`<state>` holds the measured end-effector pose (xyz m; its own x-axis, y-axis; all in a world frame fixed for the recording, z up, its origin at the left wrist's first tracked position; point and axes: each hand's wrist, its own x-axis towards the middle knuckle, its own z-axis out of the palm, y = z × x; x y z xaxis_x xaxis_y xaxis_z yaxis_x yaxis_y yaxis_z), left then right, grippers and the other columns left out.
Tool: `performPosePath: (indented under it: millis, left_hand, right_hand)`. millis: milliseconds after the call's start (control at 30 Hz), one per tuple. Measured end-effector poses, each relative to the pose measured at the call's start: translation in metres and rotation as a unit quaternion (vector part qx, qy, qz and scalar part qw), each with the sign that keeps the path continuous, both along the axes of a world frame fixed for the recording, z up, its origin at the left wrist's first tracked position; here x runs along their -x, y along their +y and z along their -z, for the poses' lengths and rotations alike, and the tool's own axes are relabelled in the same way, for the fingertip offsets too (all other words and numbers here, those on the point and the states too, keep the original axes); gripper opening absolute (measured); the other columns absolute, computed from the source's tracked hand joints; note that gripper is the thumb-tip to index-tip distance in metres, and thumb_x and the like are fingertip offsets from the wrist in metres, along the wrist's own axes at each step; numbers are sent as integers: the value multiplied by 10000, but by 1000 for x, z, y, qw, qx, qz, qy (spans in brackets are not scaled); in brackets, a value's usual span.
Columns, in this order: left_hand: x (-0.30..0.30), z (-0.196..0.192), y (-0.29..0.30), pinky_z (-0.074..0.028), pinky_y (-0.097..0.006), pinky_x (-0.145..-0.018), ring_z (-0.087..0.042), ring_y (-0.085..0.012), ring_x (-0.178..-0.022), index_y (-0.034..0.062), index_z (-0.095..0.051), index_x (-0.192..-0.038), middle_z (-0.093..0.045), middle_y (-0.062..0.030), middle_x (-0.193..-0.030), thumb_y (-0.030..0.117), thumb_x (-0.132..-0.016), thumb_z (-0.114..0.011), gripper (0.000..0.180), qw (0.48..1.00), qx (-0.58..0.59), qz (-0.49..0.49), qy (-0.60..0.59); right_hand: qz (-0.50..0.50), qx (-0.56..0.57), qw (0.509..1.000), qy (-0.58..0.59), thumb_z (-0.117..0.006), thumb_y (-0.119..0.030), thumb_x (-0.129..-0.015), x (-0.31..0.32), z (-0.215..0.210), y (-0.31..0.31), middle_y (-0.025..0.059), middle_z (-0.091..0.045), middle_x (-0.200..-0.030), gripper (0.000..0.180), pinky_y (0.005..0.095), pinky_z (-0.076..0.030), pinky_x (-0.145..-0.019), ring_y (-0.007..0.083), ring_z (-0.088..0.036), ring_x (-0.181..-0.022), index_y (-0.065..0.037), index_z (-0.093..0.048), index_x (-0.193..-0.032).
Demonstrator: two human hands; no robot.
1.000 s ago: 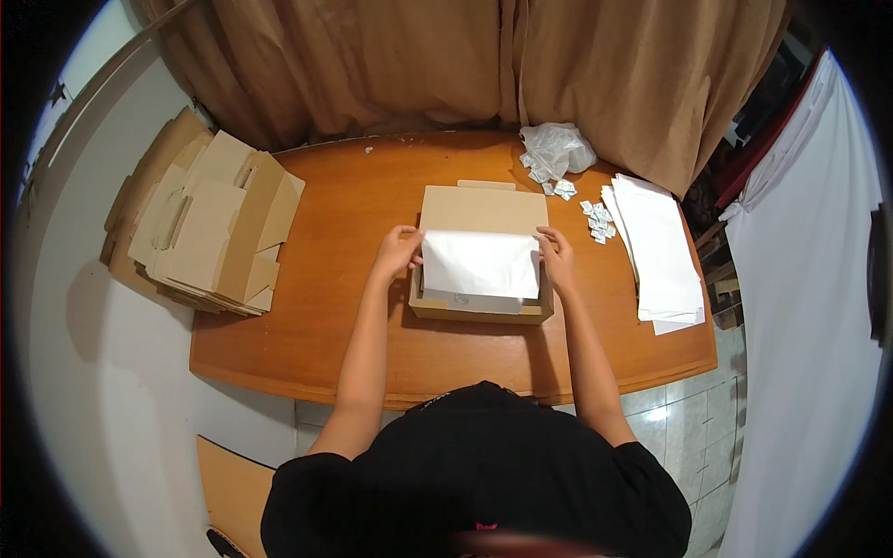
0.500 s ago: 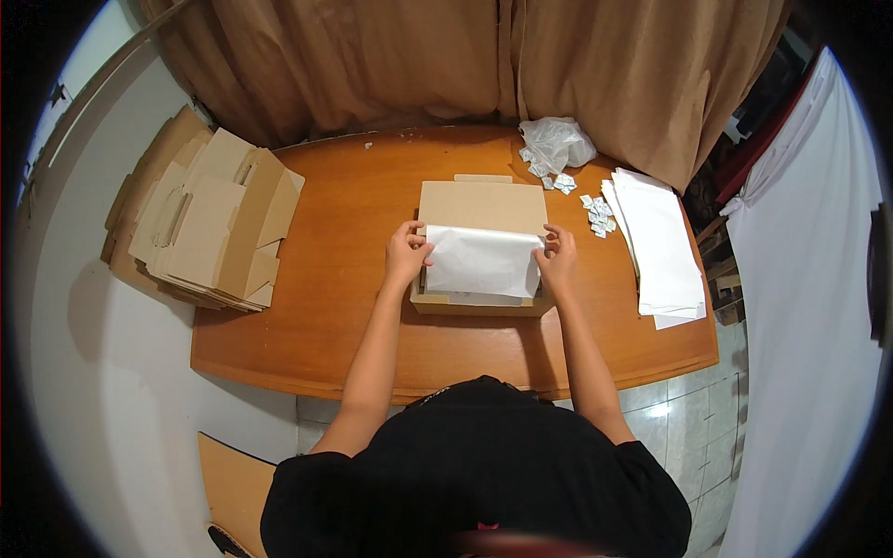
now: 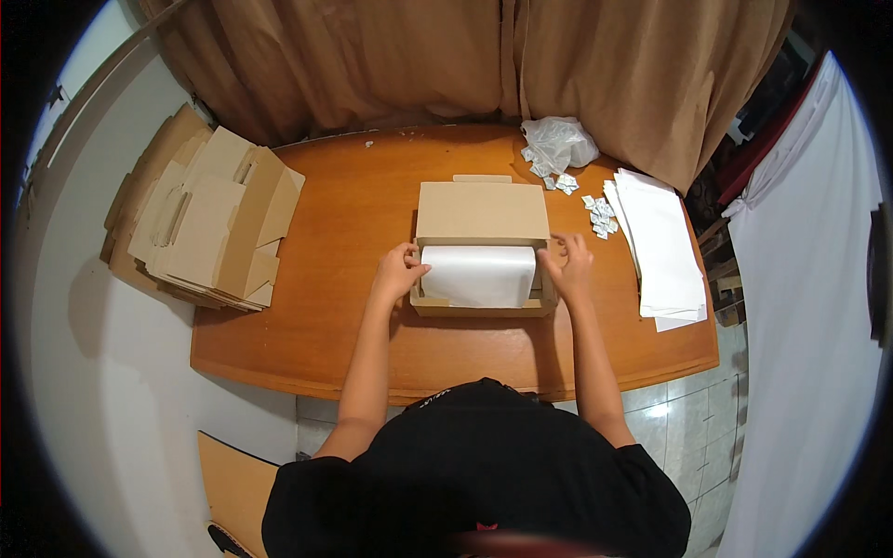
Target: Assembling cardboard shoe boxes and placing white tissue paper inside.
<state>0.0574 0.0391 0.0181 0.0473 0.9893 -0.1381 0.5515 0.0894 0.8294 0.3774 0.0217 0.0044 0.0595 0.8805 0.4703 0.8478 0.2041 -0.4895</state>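
In front of me on the table stands an open brown cardboard box with its lid raised at the far side. A sheet of white paper lies in it, bent over in a smooth curve along its far edge. My left hand is at the box's left wall, fingers apart, its thumb tip at the paper's left edge. Over the right wall is my right hand, fingers spread, with the thumb close to the paper's right edge. Neither hand grips the sheet. What lies under the paper is hidden.
Flattened cardboard boxes are stacked at the table's left. A pile of white sheets lies at the right, beside several small white packets. A clear plastic bag with more packets sits at the back, near the brown curtain.
The paper has moved down toward me into the box and now curves over at its far edge. Both hands have let go of it and shifted outward to the box's sides.
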Motion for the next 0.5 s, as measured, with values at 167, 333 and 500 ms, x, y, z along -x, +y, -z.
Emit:
performPosePath:
  millis: [167, 333, 500]
  left_hand:
    - [-4, -11, -16, -453, -366, -809, -557, -288, -982, 6, -496, -1155, -581, -179, -1060, 255, -718, -708, 546, 990, -49, 16, 131]
    - [-7, 19, -34, -339, -405, -987, -376, -377, -1206, 6, -368, -1286, -387, -235, -1307, 335, -685, -730, 775, 998, -41, -33, 44]
    - [-12, 38, -55, -284, -394, -1046, -296, -379, -1274, 9, -291, -1345, -241, -225, -1412, 359, -655, -748, 898, 995, -76, 45, 42]
  right_hand:
    - [55, -7, 985, 161, -636, -277, -773, -7, 22, 42, 172, -525, -1004, 465, 378, -423, -831, 274, -542, -894, -12, -503, -1131]
    - [89, 90, 931, 344, -602, -314, -811, 1, 57, 85, 190, -540, -1042, 541, 358, -417, -841, 287, -529, -953, 60, -433, -1163]
    - [78, -2, 793, 605, -463, -366, -903, 5, 68, 89, 109, -590, -996, 451, 321, -399, -845, 174, -539, -908, -14, -451, -1186]
